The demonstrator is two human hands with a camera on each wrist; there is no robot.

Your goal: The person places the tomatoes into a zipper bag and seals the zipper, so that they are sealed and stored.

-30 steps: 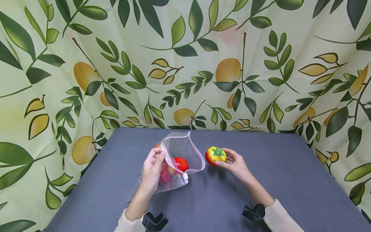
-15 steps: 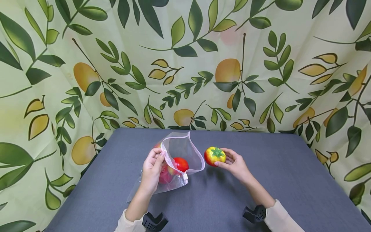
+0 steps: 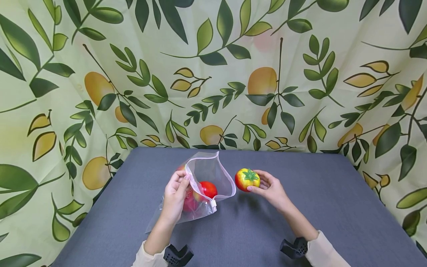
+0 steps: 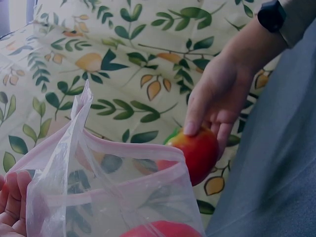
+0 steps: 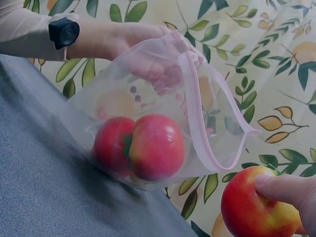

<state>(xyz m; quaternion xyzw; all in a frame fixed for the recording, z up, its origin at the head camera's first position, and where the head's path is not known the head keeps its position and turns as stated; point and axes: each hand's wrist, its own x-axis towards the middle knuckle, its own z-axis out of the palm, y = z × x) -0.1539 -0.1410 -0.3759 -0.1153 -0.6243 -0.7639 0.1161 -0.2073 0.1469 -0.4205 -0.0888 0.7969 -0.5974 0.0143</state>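
Two hands grip — left (image 3: 175, 191) a bag (image 3: 201, 212), right (image 3: 271, 188) a tomato (image 3: 244, 181) — the bag's pink rim (image 5: 195, 118) between, leafy curtain (image 3: 227, 83) behind.

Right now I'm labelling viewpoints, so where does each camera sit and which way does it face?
Head: on the head, facing forward and down at the table; left hand and right hand show.
Left wrist: worn there, facing across the bag; left fingers at the edge, right hand beyond.
Right wrist: worn there, facing the bag's side; right thumb in front, left hand beyond.
Shared by both wrists: bag, red-yellow fruit.
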